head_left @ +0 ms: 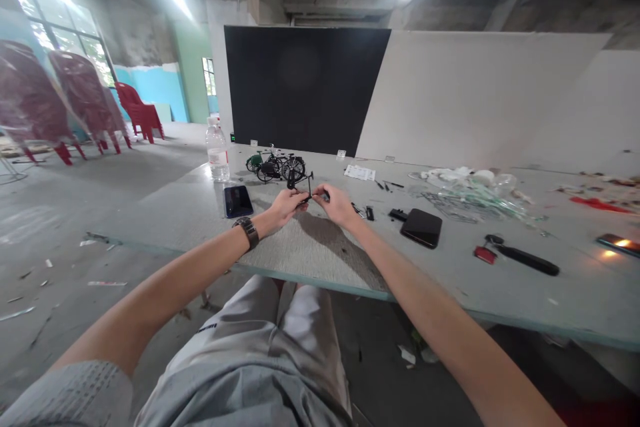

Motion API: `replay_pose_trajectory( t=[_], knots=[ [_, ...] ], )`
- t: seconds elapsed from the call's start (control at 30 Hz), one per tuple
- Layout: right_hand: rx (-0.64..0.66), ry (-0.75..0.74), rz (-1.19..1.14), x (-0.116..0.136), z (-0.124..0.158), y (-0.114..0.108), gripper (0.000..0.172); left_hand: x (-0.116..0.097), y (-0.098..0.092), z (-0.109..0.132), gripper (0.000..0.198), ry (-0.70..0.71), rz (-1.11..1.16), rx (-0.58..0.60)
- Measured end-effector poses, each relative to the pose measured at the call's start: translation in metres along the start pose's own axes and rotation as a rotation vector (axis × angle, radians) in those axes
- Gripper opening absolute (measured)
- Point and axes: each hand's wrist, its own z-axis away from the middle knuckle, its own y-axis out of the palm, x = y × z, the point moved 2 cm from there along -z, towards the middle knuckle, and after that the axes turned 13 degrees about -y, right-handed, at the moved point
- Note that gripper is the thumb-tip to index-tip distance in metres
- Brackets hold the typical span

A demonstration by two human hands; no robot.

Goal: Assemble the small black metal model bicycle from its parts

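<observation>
Glare from bright windows (57, 30), edges warped.

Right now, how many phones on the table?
3: a phone beside the bottle, a phone mid-table, a phone at far right. Clutter could hide more.

Thin black part (314, 196) between fingers of left hand (284, 208) and right hand (337, 205). Model bicycles (276, 166): one green and black, one all black. Phone (239, 201) dark blue, glossy. Tabletop (320, 260) grey, speckled, pale green edge. Shorts (240, 340) light grey, small dark lettering. Near chairs (139, 111) bright red; far chairs (30, 97) dark red under clear plastic. Wall band (155, 90) sky blue; pillar (193, 73) mint green. Panel (305, 87) black.
</observation>
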Motion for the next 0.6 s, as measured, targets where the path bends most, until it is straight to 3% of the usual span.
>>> replay_pose_trajectory(
  t=[0.17,0.33,0.6],
  knots=[
    [-0.007,0.008,0.019,0.0015,-0.0012,-0.0010,0.020,0.0014,-0.0001,0.0012,0.018,-0.084,-0.065,0.008],
    [0.003,-0.034,-0.001,0.0064,-0.0003,-0.0054,0.024,0.0028,0.0013,0.0028,0.019,-0.099,0.062,0.041],
    [0.020,-0.059,-0.037,0.0051,0.0005,-0.0094,0.025,0.0035,0.0013,0.0010,0.023,-0.096,0.061,0.039]
  ],
)
